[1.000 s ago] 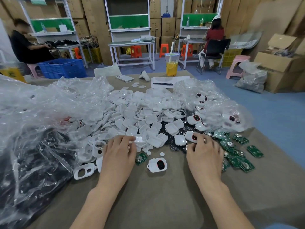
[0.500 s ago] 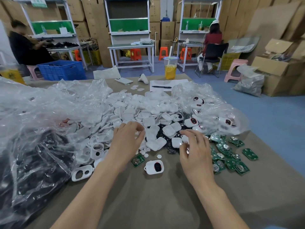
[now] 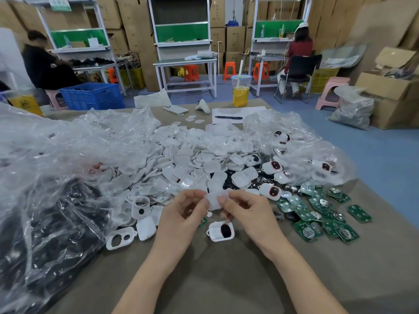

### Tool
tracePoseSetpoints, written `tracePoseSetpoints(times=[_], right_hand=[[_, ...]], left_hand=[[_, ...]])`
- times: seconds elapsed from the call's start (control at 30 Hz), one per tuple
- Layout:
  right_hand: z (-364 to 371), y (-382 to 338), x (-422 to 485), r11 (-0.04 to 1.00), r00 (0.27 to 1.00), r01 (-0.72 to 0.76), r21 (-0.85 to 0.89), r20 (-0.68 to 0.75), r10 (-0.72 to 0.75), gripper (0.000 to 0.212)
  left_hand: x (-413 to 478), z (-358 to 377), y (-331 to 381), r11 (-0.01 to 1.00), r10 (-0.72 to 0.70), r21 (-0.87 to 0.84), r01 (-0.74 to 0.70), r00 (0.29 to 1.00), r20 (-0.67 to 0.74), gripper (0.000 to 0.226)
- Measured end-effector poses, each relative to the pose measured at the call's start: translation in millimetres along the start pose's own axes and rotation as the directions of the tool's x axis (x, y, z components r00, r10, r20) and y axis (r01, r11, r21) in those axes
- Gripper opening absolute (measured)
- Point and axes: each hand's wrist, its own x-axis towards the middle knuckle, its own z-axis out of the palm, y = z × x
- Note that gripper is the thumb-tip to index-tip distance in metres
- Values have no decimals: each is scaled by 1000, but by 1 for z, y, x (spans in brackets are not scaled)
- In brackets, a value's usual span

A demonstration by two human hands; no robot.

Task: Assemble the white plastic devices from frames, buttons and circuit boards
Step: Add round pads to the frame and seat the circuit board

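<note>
Left hand and right hand meet (both grips pinching), 2 forearms converging.

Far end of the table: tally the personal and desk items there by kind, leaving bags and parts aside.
Phone: 1
Pen: 1
Paper sheet: 1
Drink cup: 1
White handheld tool: 1
Total: 5

Views: a single view is supplied, from a wide-angle camera worn on the head.
Position: the camera is held above and behind the fingers, on the wearer's side of the tabletop.
Direction: forward and down; the forearms are seen entering from the bottom edge, and the workbenches are seen far beyond the fingers.
Nearness: the fingers are seen close, at arm's reach, just below mid-frame.
Distortion: straight lines are bowed towards the frame edges.
</note>
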Motion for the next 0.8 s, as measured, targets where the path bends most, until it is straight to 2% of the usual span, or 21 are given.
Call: tracePoseSetpoints(times=[0.1,0.33,0.7,0.8], right_hand=[[-3,0,0,998,1000,-28,54,-3,28,22],[-9,3,1,990,999,-37,138,-1,38,32],[-13,9,2,995,998,-63,80,5,62,16],[-14,10,3,998,999,-44,55,2,44,14]], left_hand=[[-1,-1,0,1000,-8,16,8,1000,15,23],[-2,-4,3,1000,-29,-4,29,1000,-6,32],[-3,-4,1,999,-48,17,48,998,38,19],[-3,-4,-2,998,-51,29,49,998,37,22]])
